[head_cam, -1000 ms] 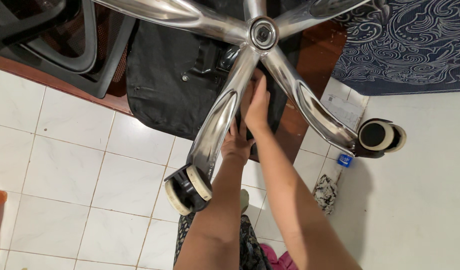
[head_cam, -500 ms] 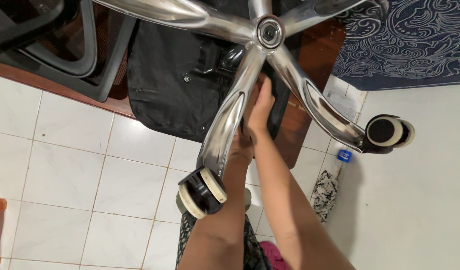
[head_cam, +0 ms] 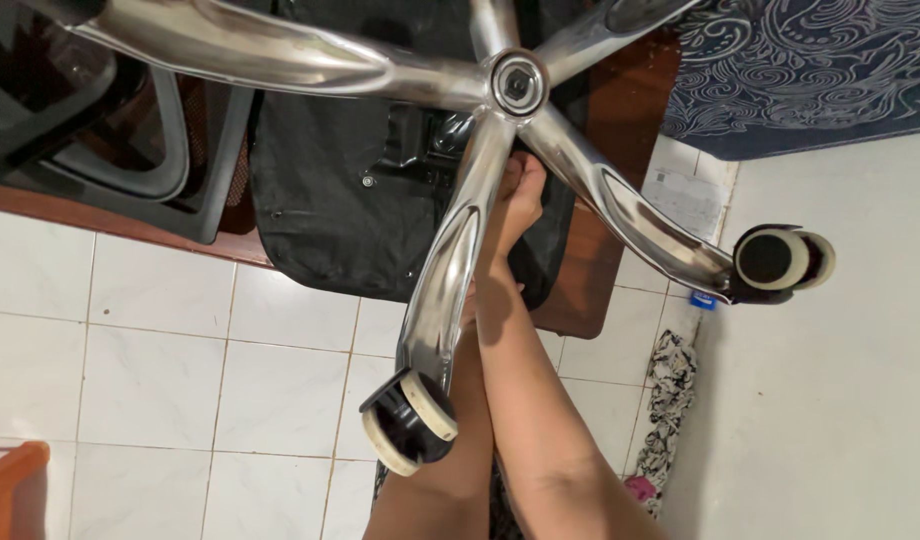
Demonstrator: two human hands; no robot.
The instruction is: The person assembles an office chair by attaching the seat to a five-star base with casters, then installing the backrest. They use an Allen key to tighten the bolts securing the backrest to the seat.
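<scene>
Head view: over the last 1 s the right hand has slid up between 2 legs of the chrome chair base to just below the hub, fingers curled against the black seat underside, so the work now sits at the centre column. The left hand is almost wholly hidden behind the near leg and its caster; its grip cannot be told, nor can what the right fingers close on.

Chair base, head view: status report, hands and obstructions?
Right hand reaching under the chrome chair base, near the hub. Left hand mostly hidden behind a chrome leg; grip unclear. Caster overlaps the left forearm.
</scene>
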